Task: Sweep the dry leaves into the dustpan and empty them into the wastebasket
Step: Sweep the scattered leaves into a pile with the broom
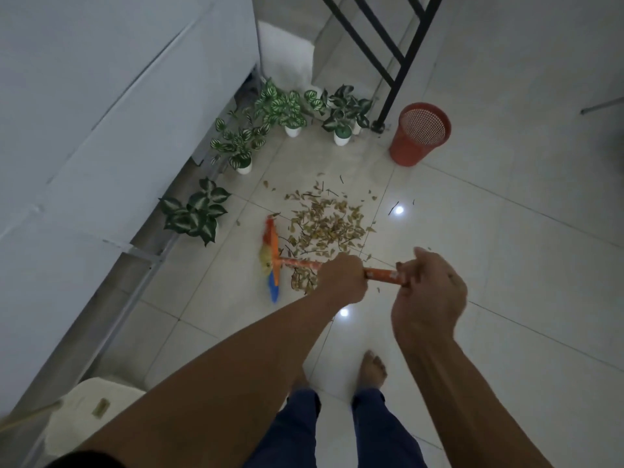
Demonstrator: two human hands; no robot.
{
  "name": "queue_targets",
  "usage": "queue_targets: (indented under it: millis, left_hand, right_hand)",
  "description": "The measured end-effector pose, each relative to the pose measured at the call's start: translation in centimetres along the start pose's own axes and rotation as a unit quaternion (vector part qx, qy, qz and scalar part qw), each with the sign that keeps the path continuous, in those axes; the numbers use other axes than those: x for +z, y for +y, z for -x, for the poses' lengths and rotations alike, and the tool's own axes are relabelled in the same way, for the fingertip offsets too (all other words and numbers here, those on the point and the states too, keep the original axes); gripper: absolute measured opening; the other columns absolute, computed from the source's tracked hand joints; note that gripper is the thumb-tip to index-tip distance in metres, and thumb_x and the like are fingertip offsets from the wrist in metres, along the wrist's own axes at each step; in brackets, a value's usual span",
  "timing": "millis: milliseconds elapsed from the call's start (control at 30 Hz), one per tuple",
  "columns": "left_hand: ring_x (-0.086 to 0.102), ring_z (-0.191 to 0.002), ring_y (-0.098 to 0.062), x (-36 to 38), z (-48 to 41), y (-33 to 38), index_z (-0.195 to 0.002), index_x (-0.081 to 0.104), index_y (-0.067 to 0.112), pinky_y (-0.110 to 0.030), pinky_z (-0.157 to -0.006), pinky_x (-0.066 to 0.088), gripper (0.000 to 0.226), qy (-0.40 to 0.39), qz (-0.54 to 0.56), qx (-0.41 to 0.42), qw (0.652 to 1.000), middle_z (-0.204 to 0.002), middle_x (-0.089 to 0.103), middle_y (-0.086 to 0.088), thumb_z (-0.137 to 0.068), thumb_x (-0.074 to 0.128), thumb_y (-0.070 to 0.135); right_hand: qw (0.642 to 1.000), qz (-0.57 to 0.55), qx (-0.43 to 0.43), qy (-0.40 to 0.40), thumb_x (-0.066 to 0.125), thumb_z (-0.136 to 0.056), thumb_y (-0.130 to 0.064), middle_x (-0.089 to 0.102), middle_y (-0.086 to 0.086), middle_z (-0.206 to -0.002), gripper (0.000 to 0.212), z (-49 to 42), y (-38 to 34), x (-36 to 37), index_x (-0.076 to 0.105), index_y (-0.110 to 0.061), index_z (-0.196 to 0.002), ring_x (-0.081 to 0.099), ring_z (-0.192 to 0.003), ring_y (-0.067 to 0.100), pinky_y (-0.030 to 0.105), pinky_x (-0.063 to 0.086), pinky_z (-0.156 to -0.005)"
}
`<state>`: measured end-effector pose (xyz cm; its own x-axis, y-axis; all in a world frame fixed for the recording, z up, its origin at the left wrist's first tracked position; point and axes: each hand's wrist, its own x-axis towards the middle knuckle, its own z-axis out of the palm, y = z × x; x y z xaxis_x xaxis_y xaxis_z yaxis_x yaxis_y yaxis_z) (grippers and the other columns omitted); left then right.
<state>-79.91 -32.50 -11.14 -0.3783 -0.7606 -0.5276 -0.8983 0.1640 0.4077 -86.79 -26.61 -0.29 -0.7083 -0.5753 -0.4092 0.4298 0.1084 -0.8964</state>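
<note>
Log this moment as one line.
phase: sweeping | hands: left, right on broom | leaves: floor | wastebasket: upright

The scene is dim and bluish-grey, with light coming from overhead. Two small white glare spots shine on the glossy floor tiles (506, 231), one just beyond the right hand (429, 292) and one just below the left hand (342, 278). The broom head (271, 258), left of both hands, is smeared by motion blur. Straight lines bow towards the frame edges, and fine detail looks soft and noisy.
</note>
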Motion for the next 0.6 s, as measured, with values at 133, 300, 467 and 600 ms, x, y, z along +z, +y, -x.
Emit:
queue_targets:
  millis: [133, 300, 467, 600]
  left_hand:
    - [0.054, -0.070, -0.021, -1.5, 0.0, 1.0, -0.094, 0.063, 0.010, -0.029, -0.059, 0.043, 0.015, 0.022, -0.035, 0.002, 0.999, -0.086, 0.055, -0.005, -0.092, 0.057, 0.024]
    - [0.054, -0.066, -0.018, -3.0, -1.1, -1.4, -0.085, 0.059, 0.014, -0.029, -0.056, 0.041, 0.010, 0.023, -0.071, -0.036, 0.997, -0.078, 0.057, -0.002, -0.092, 0.055, 0.021]
    - [0.051, -0.059, -0.014, -4.1, -2.7, -4.6, -0.084, 0.061, 0.012, -0.025, -0.052, 0.037, 0.012, 0.003, -0.057, -0.064, 0.996, -0.071, 0.055, 0.001, -0.091, 0.054, 0.019]
    - [0.055, -0.066, -0.020, -3.8, -3.8, -5.2, -0.075, 0.060, 0.010, -0.028, -0.057, 0.040, 0.022, -0.035, -0.043, -0.043, 0.998, -0.069, 0.055, -0.001, -0.093, 0.052, 0.020]
  right_hand:
    - [1.000, -0.009, -0.017, 0.002, 0.053, -0.088, 0.004, 0.036, 0.006, -0.049, 0.031, -0.1, -2.0, 0.3, 0.053, -0.006, -0.059, 0.037, -0.051, 0.017, 0.036, 0.051, -0.083]
    - [0.998, -0.058, 0.004, -0.026, 0.055, -0.084, 0.006, 0.031, 0.008, -0.051, 0.035, -0.6, -0.9, 2.9, 0.049, -0.008, -0.053, 0.033, -0.049, 0.018, 0.040, 0.047, -0.073]
    - [0.998, -0.045, 0.018, -0.038, 0.053, -0.086, 0.006, 0.030, -0.004, -0.043, 0.047, -1.5, 1.7, 5.7, 0.037, -0.013, -0.046, 0.030, -0.046, 0.015, 0.030, 0.048, -0.065]
    - [1.000, -0.005, 0.017, -0.022, 0.057, -0.084, 0.005, 0.029, 0.001, -0.049, 0.035, -1.9, 3.3, 6.3, 0.042, -0.003, -0.053, 0.029, -0.050, 0.015, 0.031, 0.042, -0.058]
